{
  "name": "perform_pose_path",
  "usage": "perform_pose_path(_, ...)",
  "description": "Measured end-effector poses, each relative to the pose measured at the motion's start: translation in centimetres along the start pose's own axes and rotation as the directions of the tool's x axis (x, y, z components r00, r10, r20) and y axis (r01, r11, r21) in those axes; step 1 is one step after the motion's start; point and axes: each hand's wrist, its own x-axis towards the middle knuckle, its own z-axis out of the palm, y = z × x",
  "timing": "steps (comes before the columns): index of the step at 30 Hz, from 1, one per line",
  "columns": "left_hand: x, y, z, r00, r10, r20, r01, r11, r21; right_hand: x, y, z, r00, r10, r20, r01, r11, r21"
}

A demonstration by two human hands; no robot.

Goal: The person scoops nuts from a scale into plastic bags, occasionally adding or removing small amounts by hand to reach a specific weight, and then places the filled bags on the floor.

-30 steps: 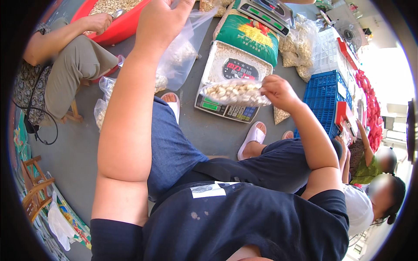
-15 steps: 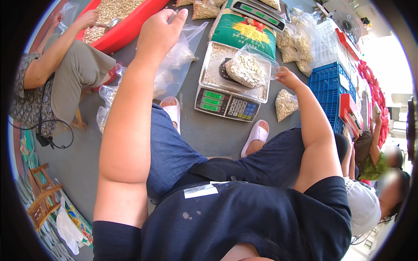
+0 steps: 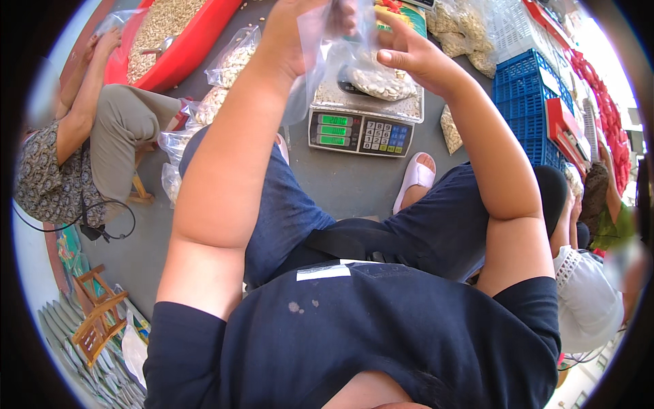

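Both hands up at top centre of frame, close together on one clear plastic bag [image 3: 354,61]. Left hand [image 3: 296,37] pinches the bag's upper edge, fingers closed on the film. Right hand [image 3: 409,54] grips the other side, thumb and fingers clamped on the plastic. Bag hangs between them, pale nuts or seeds pooled at its bottom, mouth looks unsealed. It hangs right above the digital scale [image 3: 361,129], whether it touches the platter can't tell.

Progress, my read: bag is filled and off the pile, weighing or closing not finished.

Outward: white sandal [image 3: 413,178] on the grey floor just right of the scale. Filled bags [image 3: 235,61] upper left beside a red tub [image 3: 184,58] of the same pale goods. Seated person [image 3: 82,150] at left edge. Blue crate [image 3: 528,102] upper right.
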Motion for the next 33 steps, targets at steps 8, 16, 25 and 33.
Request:
perform_pose_path(8, -0.8, -0.5, -0.8, 0.972, -0.177, -0.155, 0.170, 0.984, -0.058, -4.2, -1.3, -1.4, 0.967, 0.236, -0.099, -0.196, 0.932, 0.304)
perform_pose_path(16, -2.8, -0.2, -1.1, 0.929, -0.362, 0.082, 0.350, 0.928, 0.132, -7.8, -2.0, -2.8, 0.930, 0.177, -0.322, -0.088, 0.958, 0.272)
perform_pose_path(25, -4.4, -3.3, 1.0, 0.776, -0.628, 0.056, 0.586, 0.751, 0.305, -6.5, -1.1, -1.8, 0.703, -0.652, -0.284, 0.091, 0.479, -0.873)
perform_pose_path(33, -4.4, -6.5, 3.2, 0.933, -0.322, -0.160, 0.339, 0.936, 0.091, -6.2, -1.1, 4.8, 0.932, -0.081, -0.353, -0.148, 0.803, -0.577)
